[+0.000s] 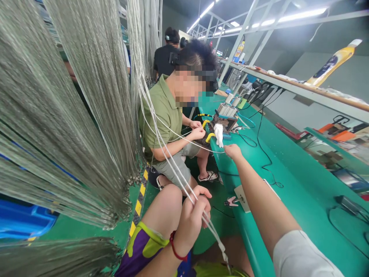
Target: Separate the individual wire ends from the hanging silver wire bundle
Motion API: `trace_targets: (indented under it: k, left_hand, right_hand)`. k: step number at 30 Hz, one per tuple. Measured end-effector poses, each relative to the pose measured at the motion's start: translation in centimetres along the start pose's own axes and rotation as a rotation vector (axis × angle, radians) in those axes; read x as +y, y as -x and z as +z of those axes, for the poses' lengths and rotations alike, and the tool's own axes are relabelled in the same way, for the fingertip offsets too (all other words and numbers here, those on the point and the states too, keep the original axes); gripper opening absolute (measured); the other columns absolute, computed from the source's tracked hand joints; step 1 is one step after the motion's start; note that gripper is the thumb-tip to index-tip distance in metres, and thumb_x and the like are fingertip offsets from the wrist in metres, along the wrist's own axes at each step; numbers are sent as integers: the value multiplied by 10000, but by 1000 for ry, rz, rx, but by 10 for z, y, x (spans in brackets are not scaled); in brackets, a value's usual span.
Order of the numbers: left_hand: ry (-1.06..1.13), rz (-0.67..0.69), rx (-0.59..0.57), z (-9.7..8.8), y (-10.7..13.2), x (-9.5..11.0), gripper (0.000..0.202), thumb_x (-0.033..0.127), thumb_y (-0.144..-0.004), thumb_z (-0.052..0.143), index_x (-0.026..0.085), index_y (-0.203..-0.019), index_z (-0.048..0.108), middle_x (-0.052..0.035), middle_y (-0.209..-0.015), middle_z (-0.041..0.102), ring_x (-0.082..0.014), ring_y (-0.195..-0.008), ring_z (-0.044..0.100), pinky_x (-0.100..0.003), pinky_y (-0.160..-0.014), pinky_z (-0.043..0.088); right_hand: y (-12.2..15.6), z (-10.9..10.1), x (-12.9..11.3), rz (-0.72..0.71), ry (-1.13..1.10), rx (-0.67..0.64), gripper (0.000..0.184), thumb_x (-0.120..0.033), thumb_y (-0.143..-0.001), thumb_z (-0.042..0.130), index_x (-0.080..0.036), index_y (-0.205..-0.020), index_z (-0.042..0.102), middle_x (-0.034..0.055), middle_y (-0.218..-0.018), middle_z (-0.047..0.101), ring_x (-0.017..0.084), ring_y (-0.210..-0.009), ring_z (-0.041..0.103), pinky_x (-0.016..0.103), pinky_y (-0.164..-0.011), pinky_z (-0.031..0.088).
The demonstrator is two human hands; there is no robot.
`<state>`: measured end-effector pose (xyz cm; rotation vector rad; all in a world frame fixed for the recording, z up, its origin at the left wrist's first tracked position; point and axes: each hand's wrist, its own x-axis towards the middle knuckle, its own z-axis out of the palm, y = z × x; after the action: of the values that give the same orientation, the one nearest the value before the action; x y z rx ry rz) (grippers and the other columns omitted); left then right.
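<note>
My left hand (193,215) is closed round a small bunch of thin white wires (170,161) that run up to the hanging bundles on the left. Their ends trail below the hand toward my lap. My right hand (233,151) is stretched out over the edge of the green bench (288,192), pinching a single thin wire (201,147) that runs back toward the bundles. A red band sits on my left wrist.
Thick curtains of grey-white wires (72,115) hang at the left. A co-worker in a green shirt (161,115) sits ahead at a small machine (226,119) on the bench. Black cables, pliers (232,201) and a shelf rail lie to the right.
</note>
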<state>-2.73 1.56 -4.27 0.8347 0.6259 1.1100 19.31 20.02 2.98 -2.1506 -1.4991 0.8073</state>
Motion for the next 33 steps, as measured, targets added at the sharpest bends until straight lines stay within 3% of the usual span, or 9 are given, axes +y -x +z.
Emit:
trace_targets:
  k: [6, 7, 9, 12, 15, 20, 25, 29, 33]
  left_hand:
    - [20, 72, -6, 1, -7, 10, 294, 436, -969, 665, 171, -1084, 609, 32, -724, 590, -127, -575, 648, -242, -576, 532]
    - [25, 79, 7, 1, -8, 11, 312, 452, -960, 682, 170, -1075, 613, 28, -723, 603, -130, -567, 654, -244, -569, 542]
    - [22, 97, 46, -1, -9, 14, 335, 471, -944, 708, 171, -1064, 618, 23, -721, 627, -131, -554, 664, -241, -550, 555]
    - [-2, 96, 84, -5, -11, 17, 350, 481, -937, 716, 173, -1071, 618, 23, -683, 647, -143, -548, 680, -233, -524, 564]
    - [-51, 46, 76, -7, -13, 18, 360, 523, -944, 685, 171, -991, 626, 35, -580, 613, -149, -473, 655, -206, -430, 506]
    - [-194, 8, 149, -3, -19, 21, 503, 657, -935, 616, 183, -767, 595, 33, -469, 553, -143, -368, 574, -198, -348, 389]
    - [-459, 222, 253, 1, -15, 28, 544, 576, -1029, 510, 202, -635, 511, 31, -462, 482, -115, -423, 502, -226, -451, 362]
    - [-665, 553, 280, 8, -12, 41, 255, 350, -1044, 568, 201, -864, 672, -20, -800, 636, -151, -740, 591, -254, -690, 448]
    - [-735, 509, 85, 16, -16, 50, 175, 282, -993, 646, 232, -1090, 782, -68, -1070, 715, -203, -959, 656, -280, -816, 487]
  right_hand:
    - [105, 8, -22, -266, -77, -280, 304, -447, -1006, 655, -151, -1013, 727, 66, -987, 752, 197, -871, 719, 354, -807, 616]
    - [124, 11, -20, -338, -86, -395, 379, -481, -1017, 619, -158, -852, 729, 54, -840, 749, 187, -795, 712, 323, -777, 602]
    - [157, 17, -8, -559, -121, -708, 346, -477, -1046, 557, -185, -978, 730, 50, -888, 774, 189, -829, 714, 308, -783, 575]
    - [181, 20, 22, -522, -251, -552, 445, -386, -1023, 635, -259, -1440, 548, 1, -851, 766, 164, -773, 687, 278, -727, 539]
    - [180, 22, 45, -465, -542, -548, 589, -328, -1021, 651, -320, -1563, 420, -24, -819, 742, 144, -739, 684, 273, -728, 559]
    - [174, 23, 50, -741, -684, -744, 284, -311, -990, 702, -257, -1265, 749, 104, -1135, 805, 190, -940, 757, 322, -829, 613]
    - [176, 38, 48, -768, -737, -220, 222, -417, -946, 746, -229, -1049, 806, 101, -995, 830, 212, -848, 773, 344, -788, 643]
    - [177, 57, 48, -673, -707, -112, 327, -406, -1034, 599, -197, -849, 770, 68, -793, 786, 180, -685, 732, 294, -666, 606]
    - [183, 71, 45, -732, -508, -244, 379, -377, -1046, 566, -193, -748, 710, 31, -710, 731, 155, -662, 674, 263, -664, 523]
